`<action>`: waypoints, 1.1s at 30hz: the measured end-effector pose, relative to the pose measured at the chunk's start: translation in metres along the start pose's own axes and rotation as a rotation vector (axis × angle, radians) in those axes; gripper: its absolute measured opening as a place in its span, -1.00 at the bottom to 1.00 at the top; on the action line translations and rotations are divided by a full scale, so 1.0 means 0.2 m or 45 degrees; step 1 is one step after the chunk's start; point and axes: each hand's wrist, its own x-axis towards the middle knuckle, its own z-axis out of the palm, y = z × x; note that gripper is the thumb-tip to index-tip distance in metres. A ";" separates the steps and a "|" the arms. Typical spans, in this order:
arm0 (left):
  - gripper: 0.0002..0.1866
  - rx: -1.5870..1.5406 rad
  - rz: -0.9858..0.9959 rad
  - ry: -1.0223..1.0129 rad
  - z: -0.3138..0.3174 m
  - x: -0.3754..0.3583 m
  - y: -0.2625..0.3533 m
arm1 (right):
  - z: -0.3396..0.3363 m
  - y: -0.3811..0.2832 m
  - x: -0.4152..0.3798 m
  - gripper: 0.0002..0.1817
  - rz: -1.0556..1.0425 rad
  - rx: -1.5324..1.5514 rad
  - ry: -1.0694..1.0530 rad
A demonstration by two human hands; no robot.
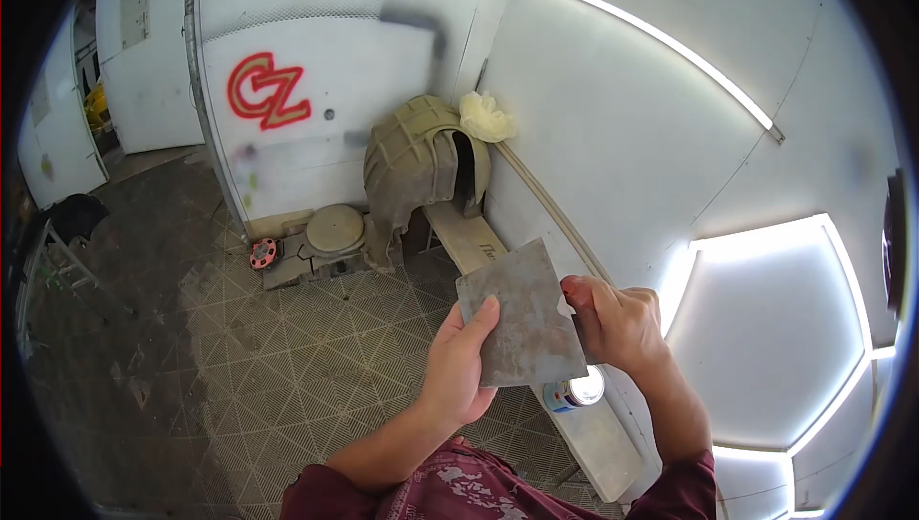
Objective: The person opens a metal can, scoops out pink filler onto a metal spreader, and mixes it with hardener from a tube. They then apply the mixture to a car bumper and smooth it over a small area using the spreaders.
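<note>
Plate (pixel 525 314): flat four-sided piece, in lower centre of the frame, lifted in front of the shirt (pixel 459 486); it was tilted, w/ its broad face toward the camera, prob. so that the surface could be seen well.
Plate surface: grey, w/ cloudy brownish patches and smears; edges looked quite straight, corners rather sharp; material I couldn't tell.
L hand (pixel 459 357): pinched the plate at its left lower side, thumb laid on the face, other fingers mostly hidden behind; I judged this grip was for steadiness, leaving most of the face uncovered.
R hand (pixel 617 324): at the plate's right edge, fingers curled in, apparently closed on a red-ended item (pixel 572 287); its exact kind was hidden, and contact w/ the plate wasn't clear.
White bit (pixel 565 306): small, btw. plate and R hand; what it was, I couldn't tell.
Can (pixel 571 394): upright on the bench (pixel 611 458), just below the plate in the frame, prob. put there for easy reach.
</note>
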 end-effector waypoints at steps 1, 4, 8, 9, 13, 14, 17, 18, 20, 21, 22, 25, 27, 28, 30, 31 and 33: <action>-0.64 -0.001 -0.001 0.003 0.00 0.00 0.00 | 0.00 0.00 0.00 -0.94 -0.004 0.013 0.010; -0.64 0.014 -0.002 0.016 0.00 0.01 -0.03 | 0.01 0.03 -0.04 -0.97 -0.002 -0.002 0.001; -0.63 -0.004 -0.004 0.001 0.00 0.01 -0.05 | 0.01 0.05 -0.05 -0.98 0.002 -0.017 -0.010; -0.63 0.000 -0.005 0.002 0.00 0.01 -0.05 | 0.01 0.04 -0.04 -0.97 -0.017 0.012 0.027; -0.63 -0.016 -0.001 -0.010 0.00 0.00 -0.08 | 0.03 0.06 -0.07 -0.95 -0.054 0.039 0.102; -0.63 -0.018 0.000 -0.006 0.00 0.00 -0.06 | 0.03 0.05 -0.06 -0.95 -0.056 0.039 0.098; -0.62 -0.013 0.005 0.000 0.00 0.00 -0.06 | 0.03 0.05 -0.05 -0.95 -0.083 0.052 0.119; -0.62 -0.002 0.007 0.000 -0.01 -0.01 -0.10 | 0.03 0.07 -0.10 -0.95 -0.090 0.042 0.120; -0.61 -0.011 0.006 -0.007 -0.01 -0.01 -0.10 | 0.04 0.07 -0.09 -0.96 -0.102 0.034 0.116; -0.61 -0.016 0.001 -0.015 -0.01 -0.02 -0.09 | 0.04 0.06 -0.09 -0.94 -0.095 0.018 0.140; -0.61 -0.020 0.004 -0.013 -0.01 -0.02 -0.09 | 0.05 0.06 -0.08 -0.88 -0.087 0.002 0.164; -0.61 -0.011 -0.004 -0.011 -0.02 -0.03 -0.10 | 0.03 0.07 -0.12 -0.94 -0.105 0.028 0.072; -0.61 -0.025 -0.005 -0.025 -0.02 -0.03 -0.10 | 0.04 0.08 -0.12 -0.92 -0.117 0.031 0.072; -0.61 -0.029 -0.004 -0.024 -0.03 -0.03 -0.09 | 0.05 0.08 -0.12 -0.90 -0.126 0.033 0.076; -0.61 -0.037 -0.010 -0.029 -0.03 -0.04 -0.09 | 0.04 0.06 -0.11 -0.92 -0.125 0.030 0.070; -0.61 -0.041 -0.009 -0.028 -0.03 -0.04 -0.09 | 0.04 0.06 -0.11 -0.93 -0.119 0.028 0.068; -0.62 -0.038 -0.009 -0.016 -0.04 -0.04 -0.10 | 0.03 0.05 -0.12 -0.95 -0.121 0.018 0.059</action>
